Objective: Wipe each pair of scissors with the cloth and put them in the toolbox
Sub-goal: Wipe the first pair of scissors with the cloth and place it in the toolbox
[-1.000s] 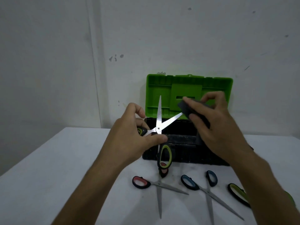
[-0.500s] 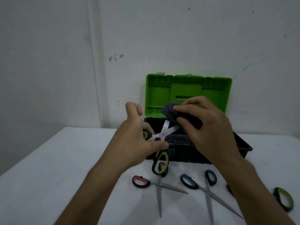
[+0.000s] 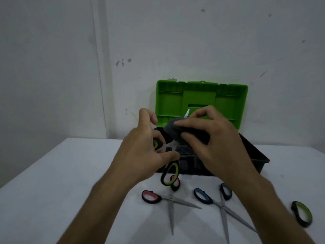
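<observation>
My left hand (image 3: 146,147) grips the green-handled scissors (image 3: 169,175) near the pivot, in front of the toolbox. One green loop hangs below my hand and a blade tip pokes up above the cloth. My right hand (image 3: 211,138) pinches a dark grey cloth (image 3: 175,128) wrapped over the blades. The toolbox (image 3: 255,152) is black with its green lid (image 3: 202,95) standing open against the wall. Red-handled scissors (image 3: 168,199) and blue-handled scissors (image 3: 219,201) lie open on the white table near me.
Another green-handled loop (image 3: 301,215) lies on the table at the right, partly hidden by my right forearm. The white table (image 3: 61,173) stretches left of the toolbox. A grey wall stands directly behind the toolbox.
My right hand with the cloth has slid from the tip of one blade down toward the pivot, covering both blades. The scissors have lowered a little.
</observation>
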A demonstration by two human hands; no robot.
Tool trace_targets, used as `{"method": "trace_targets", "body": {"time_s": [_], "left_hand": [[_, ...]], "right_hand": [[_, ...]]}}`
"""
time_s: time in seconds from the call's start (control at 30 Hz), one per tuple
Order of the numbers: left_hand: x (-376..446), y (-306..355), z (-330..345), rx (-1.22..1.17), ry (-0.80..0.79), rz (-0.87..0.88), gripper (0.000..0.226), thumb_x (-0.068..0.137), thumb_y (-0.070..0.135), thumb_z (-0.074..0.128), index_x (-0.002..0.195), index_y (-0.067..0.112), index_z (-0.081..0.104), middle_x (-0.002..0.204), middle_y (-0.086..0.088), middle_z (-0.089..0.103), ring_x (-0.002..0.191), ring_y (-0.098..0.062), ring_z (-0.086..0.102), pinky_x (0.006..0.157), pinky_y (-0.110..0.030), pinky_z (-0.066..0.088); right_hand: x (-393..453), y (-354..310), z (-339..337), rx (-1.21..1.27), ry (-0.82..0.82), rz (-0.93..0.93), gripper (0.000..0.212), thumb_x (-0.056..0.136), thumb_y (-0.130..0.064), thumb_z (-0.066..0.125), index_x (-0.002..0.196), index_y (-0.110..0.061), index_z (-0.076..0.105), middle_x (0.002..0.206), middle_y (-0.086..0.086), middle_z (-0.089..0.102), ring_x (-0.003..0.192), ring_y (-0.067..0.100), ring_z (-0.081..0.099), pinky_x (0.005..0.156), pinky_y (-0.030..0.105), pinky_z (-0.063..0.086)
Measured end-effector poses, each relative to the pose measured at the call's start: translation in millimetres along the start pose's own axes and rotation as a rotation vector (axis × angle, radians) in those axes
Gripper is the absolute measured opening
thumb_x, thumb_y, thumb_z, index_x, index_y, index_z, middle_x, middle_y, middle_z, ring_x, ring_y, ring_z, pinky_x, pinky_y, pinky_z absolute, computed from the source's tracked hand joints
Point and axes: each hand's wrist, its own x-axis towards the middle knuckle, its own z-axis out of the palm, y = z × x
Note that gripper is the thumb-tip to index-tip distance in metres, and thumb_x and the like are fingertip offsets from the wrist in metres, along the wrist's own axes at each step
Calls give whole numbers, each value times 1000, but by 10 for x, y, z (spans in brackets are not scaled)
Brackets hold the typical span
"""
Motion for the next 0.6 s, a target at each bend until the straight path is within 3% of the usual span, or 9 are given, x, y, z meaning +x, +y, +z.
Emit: {"method": "trace_targets", "body": {"time_s": [0.07, 0.13, 0.23, 0.37, 0.5, 0.6], "left_hand": [[-7, 24, 43, 11, 4, 28, 70, 68, 32, 86, 101, 31, 25, 68, 7, 64, 46, 1, 54, 52, -14, 39], [-9, 32, 101, 8, -26, 23, 66, 69, 35, 84, 110, 35, 33, 71, 7, 65, 50, 0, 56, 56, -19, 43], [2, 0, 123, -6, -83, -35, 51, 70, 42, 82, 114, 37, 56, 77, 12, 65, 67, -2, 63, 67, -22, 52], [12, -46, 115, -15, -99, -133, 29, 72, 44, 80, 97, 34, 71, 91, 18, 67, 83, -1, 63, 68, -17, 46], [12, -27, 113, -78, -122, -125, 12, 75, 39, 80, 80, 31, 72, 65, 22, 63, 61, 2, 56, 57, -15, 39], [25, -40, 114, -76, -116, -123, 13, 74, 41, 80, 81, 33, 72, 76, 20, 67, 67, 1, 59, 62, -16, 41]], "right_hand": [[26, 123, -6, -84, 109, 61, 29, 89, -28, 68, 118, -32, 71, 110, -7, 52, 89, 9, 54, 68, 12, 42], [33, 252, -73, -153, 194, 153, 29, 90, -27, 68, 119, -29, 70, 111, -4, 51, 88, 6, 48, 68, 5, 31], [12, 351, -215, -129, 248, 199, 30, 90, -25, 68, 119, -28, 70, 109, -6, 48, 90, -2, 42, 69, 2, 33], [25, 229, -318, 19, 92, 82, 29, 86, -28, 70, 114, -36, 70, 103, -11, 51, 90, 0, 49, 76, 2, 37], [2, 106, -216, 101, -209, 54, 27, 84, -34, 70, 108, -46, 70, 98, -21, 49, 93, -4, 52, 74, 9, 43], [2, 268, -116, -14, -26, 114, 28, 87, -31, 70, 114, -39, 70, 100, -16, 47, 87, 0, 49, 70, 14, 41]]}}
